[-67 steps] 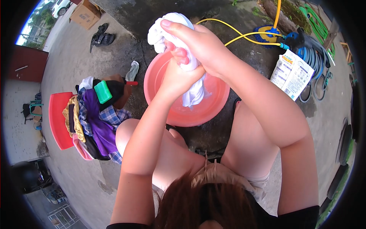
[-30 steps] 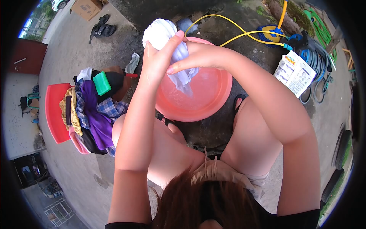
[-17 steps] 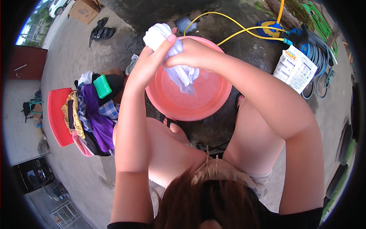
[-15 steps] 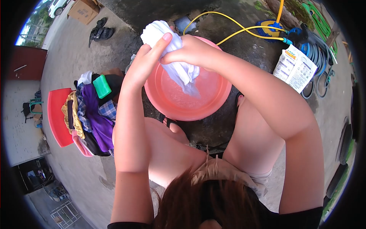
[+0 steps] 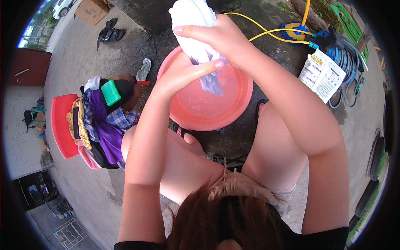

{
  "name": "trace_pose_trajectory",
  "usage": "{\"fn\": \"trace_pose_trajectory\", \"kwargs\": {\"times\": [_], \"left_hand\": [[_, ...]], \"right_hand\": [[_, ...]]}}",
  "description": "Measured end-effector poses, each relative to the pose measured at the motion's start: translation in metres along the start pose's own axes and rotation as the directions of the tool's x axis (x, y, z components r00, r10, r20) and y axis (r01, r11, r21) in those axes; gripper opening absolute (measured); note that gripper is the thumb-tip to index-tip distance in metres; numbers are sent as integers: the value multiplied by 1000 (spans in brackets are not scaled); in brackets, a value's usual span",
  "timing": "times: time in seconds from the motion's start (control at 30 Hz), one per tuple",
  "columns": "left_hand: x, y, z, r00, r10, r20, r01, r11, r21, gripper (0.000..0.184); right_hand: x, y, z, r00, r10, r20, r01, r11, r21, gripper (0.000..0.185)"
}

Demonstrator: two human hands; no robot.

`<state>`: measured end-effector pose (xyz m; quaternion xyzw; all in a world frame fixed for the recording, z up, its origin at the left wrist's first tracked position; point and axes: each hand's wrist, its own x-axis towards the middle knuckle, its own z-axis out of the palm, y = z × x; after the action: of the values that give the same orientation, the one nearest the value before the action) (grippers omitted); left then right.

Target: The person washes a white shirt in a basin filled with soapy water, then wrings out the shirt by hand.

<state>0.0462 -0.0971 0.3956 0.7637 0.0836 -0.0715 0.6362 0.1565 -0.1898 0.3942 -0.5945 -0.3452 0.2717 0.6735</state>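
Note:
A bunched white cloth [image 5: 192, 18] is held up over the far part of a pink basin [image 5: 208, 118], its lower end hanging above the basin. My right hand [image 5: 223, 37] grips the upper part of the cloth, thumb across its front. Lower down, my left hand [image 5: 185, 73] is wrapped round the cloth, thumb pointing right; its other fingers are partly hidden. The basin holds some cloudy water and stands on the wet ground between my feet.
At left, a red stool [image 5: 62, 127] bears piled clothes [image 5: 102, 133] and a green soap bar or box [image 5: 110, 92]. Black sandals [image 5: 110, 33] and a cardboard box [image 5: 91, 12] lie beyond. At right are a white printed packet [image 5: 323, 75], yellow hose [image 5: 266, 31] and blue hose reel [image 5: 346, 58].
The cloth has moved up and to the right. My right hand now grips it above my left hand, which has turned and moved lower on the cloth.

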Motion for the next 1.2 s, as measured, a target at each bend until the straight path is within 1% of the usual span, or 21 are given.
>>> {"fn": "trace_pose_trajectory", "kwargs": {"times": [0.07, 0.1, 0.17, 0.2, 0.27, 0.3, 0.37, 0.5, 0.57, 0.6, 0.7, 0.8, 0.87, 0.97, 1.07, 1.1, 1.17, 1.2], "left_hand": [[8, -12, 10, 985, 102, -141, -106, 994, -18, 52], [12, -19, 13, 966, 151, -210, -159, 987, -21, 40], [21, -33, 16, 943, 186, -276, -214, 974, -76, 36], [23, -34, 17, 930, 200, -308, -242, 965, -103, 35], [23, -32, 17, 946, 129, -298, -186, 967, -172, 48], [23, -29, 17, 953, 93, -289, -157, 966, -206, 55], [23, -25, 20, 941, 114, -319, -182, 964, -194, 45], [32, -34, 24, 917, 145, -371, -203, 972, -122, 22], [34, -36, 34, 882, 151, -447, -243, 957, -156, 15], [34, -36, 38, 863, 152, -482, -263, 950, -171, 12], [34, -36, 42, 845, 199, -496, -290, 950, -114, 13], [37, -42, 44, 787, 279, -550, -397, 912, -104, 13], [34, -41, 42, 816, 239, -526, -347, 931, -115, 13], [33, -40, 37, 870, 163, -465, -260, 954, -152, 12], [31, -43, 31, 917, 84, -391, -181, 958, -220, 12], [29, -44, 30, 929, 58, -365, -156, 956, -247, 12], [26, -43, 28, 935, 85, -345, -198, 930, -309, 14], [25, -41, 26, 937, 99, -335, -219, 914, -340, 15]], "right_hand": [[2, 2, -1, 999, -22, 24, 23, 999, -26, 34], [3, 3, -1, 999, -8, 41, 10, 1000, -26, 35], [5, 7, -3, 997, 18, 74, -16, 999, -30, 37], [5, 5, -3, 993, 51, 103, -59, 995, 80, 38], [5, 0, -2, 980, 105, 170, -152, 944, 292, 40], [4, -1, -2, 979, 119, 164, -168, 929, 329, 40], [3, -2, 0, 977, 149, 154, -200, 893, 402, 41], [4, -8, 9, 979, 199, 33, -200, 934, 295, 39], [5, -11, 13, 981, 191, -24, -182, 961, 208, 38], [6, -9, 14, 982, 185, -36, -174, 963, 204, 38], [10, 1, 15, 986, 158, -52, -146, 971, 191, 37], [16, 10, 18, 994, 108, -26, -101, 978, 182, 37], [20, 16, 19, 997, 69, -26, -64, 982, 177, 36], [15, 12, 17, 993, 107, -52, -91, 965, 246, 38], [10, 8, 13, 989, 145, -16, -136, 957, 257, 39], [8, 4, 9, 986, 168, 23, -169, 970, 175, 38], [5, -4, 1, 970, 224, 97, -225, 974, 4, 36], [5, -5, -1, 965, 230, 128, -227, 973, -33, 40]]}}
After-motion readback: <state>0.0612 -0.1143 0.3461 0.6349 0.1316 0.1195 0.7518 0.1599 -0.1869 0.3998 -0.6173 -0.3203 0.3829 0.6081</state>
